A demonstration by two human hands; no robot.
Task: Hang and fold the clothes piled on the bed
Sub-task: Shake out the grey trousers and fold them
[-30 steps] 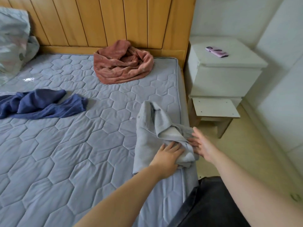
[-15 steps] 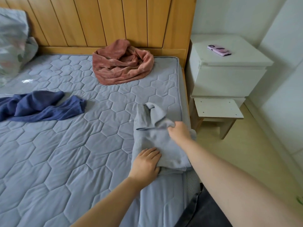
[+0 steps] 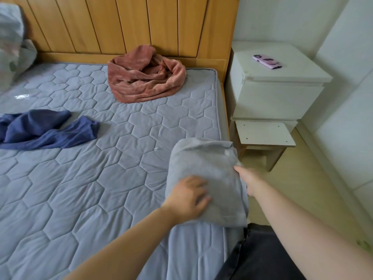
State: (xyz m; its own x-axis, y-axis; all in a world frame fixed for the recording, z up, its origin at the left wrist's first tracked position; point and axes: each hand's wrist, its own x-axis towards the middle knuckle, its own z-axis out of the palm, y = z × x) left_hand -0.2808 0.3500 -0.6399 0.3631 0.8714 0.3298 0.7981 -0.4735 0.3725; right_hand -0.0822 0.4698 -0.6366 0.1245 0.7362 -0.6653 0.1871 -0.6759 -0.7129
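A folded grey garment [image 3: 203, 174] lies at the right edge of the bed [image 3: 101, 178], its long axis running from the near edge toward the wooden headboard [image 3: 141, 25], the rounded fold at the far end; the left hand [image 3: 188, 197] rests flat on its near left part, fingers spread and straight, forearm reaching in from the lower left; the right hand [image 3: 247, 179] meets the garment's right side at the mattress edge, its fingers hidden by the cloth, so its grip cannot be told; the right arm crosses in from the lower right corner. A crumpled rust-pink garment [image 3: 145, 77] sits against the headboard, well apart; a dark blue garment [image 3: 44, 129] sprawls at the left. A pink phone [image 3: 267, 61] lies on the white nightstand [image 3: 282, 93] beside the bed.
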